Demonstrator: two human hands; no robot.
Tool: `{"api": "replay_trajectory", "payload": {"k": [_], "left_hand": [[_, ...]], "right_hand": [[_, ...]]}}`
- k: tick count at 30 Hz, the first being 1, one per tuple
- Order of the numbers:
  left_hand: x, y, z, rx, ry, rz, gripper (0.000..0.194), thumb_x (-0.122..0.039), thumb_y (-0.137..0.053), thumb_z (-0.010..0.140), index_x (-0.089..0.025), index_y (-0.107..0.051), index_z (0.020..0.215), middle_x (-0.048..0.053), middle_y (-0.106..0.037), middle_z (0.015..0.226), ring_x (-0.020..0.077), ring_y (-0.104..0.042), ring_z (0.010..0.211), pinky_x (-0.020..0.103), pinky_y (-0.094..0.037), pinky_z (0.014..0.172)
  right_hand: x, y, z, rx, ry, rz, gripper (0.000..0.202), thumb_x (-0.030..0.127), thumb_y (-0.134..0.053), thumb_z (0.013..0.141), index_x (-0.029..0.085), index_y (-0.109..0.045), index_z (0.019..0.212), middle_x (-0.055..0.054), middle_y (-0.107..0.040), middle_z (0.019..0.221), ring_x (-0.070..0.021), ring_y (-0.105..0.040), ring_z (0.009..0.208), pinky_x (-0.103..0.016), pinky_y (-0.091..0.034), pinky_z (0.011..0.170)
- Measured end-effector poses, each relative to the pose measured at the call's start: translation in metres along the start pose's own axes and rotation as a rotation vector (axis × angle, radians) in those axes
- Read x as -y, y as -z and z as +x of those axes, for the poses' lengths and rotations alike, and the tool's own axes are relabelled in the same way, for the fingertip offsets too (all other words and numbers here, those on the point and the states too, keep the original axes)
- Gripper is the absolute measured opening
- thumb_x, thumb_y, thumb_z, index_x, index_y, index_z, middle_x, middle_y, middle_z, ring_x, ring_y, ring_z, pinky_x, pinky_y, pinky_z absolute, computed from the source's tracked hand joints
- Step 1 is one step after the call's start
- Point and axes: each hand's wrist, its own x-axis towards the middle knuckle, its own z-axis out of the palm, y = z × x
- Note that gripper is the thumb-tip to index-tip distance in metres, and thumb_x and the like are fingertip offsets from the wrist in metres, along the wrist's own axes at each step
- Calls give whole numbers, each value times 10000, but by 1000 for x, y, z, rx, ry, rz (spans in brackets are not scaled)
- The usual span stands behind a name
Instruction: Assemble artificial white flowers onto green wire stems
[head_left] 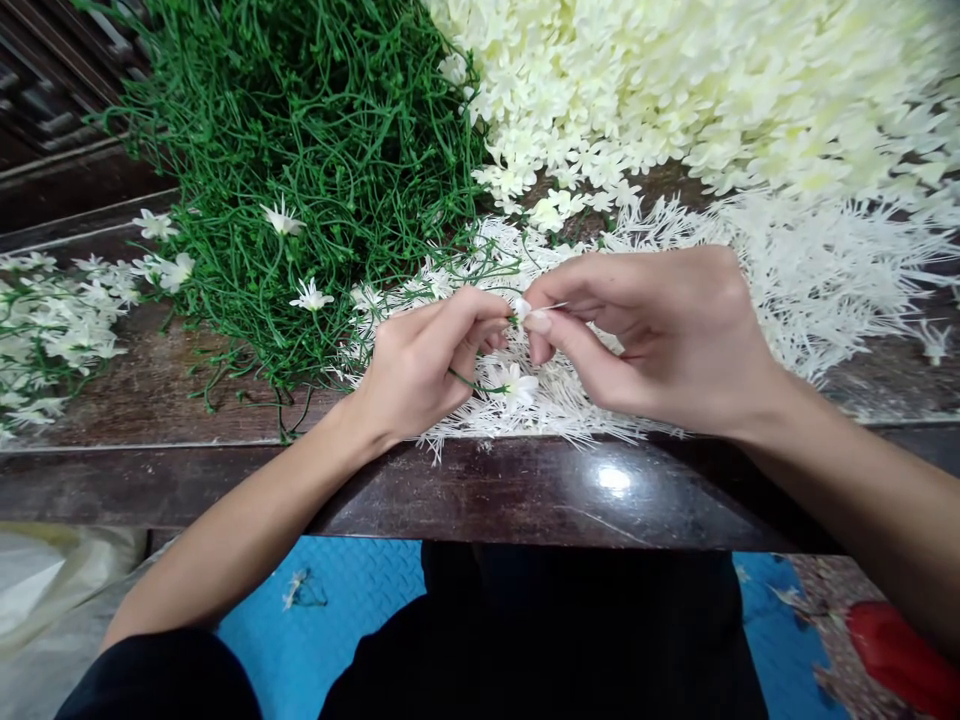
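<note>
My left hand [431, 360] is closed on a green stem [474, 382] that has a white flower [514, 386] on its lower branch. Thumb and forefinger of my right hand [645, 335] pinch a small white piece [523, 309] at the stem's upper end, and the fingertips of both hands nearly meet there. Beneath both hands spreads a layer of thin white spiky pieces [810, 275]. A heap of green stems [300, 130] rises beyond my left hand, and a pile of pale yellow-white petals [675, 80] lies beyond my right.
Assembled white flowers [67, 320] lie in a cluster at the left of the dark wooden table [187, 480]. Two flowers rest on the green heap. Below are a blue mat [352, 600] with a fallen sprig, a pale bag [67, 580] and a red object [900, 650].
</note>
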Motion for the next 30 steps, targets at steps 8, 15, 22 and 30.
{"api": "replay_trajectory", "payload": {"k": [8, 15, 22, 30], "left_hand": [[1, -1, -1, 20, -27, 63, 138, -202, -531, 958, -230, -667, 951, -19, -703, 711, 99, -675, 635, 219, -505, 580], [7, -1, -4, -7, -186, 207, 187, -113, -485, 931, -222, -627, 988, -21, -680, 706, 102, -673, 653, 213, -498, 576], [-2, -3, 1, -35, -226, 210, 161, -91, -472, 946, -200, -588, 972, -32, -653, 679, 84, -647, 606, 200, -469, 535], [20, 23, 25, -444, -70, -67, 55, -260, -635, 945, -240, -683, 925, -54, -609, 646, 35, -485, 456, 211, -334, 345]], "right_hand": [[-2, -2, -2, -27, 48, -82, 104, 255, -578, 911, 263, -650, 836, -13, -684, 701, -183, -621, 610, -351, -501, 627], [-2, -3, -2, -43, 70, -167, 127, 287, -563, 917, 273, -647, 823, -15, -683, 685, -186, -615, 598, -351, -482, 608], [-1, -4, -1, -77, 122, -123, 137, 196, -595, 901, 270, -652, 800, 0, -685, 650, -167, -627, 557, -330, -506, 546], [-7, -6, 5, -408, 93, 49, 173, 168, -728, 827, 234, -730, 986, -20, -731, 821, -180, -704, 662, -329, -580, 536]]}}
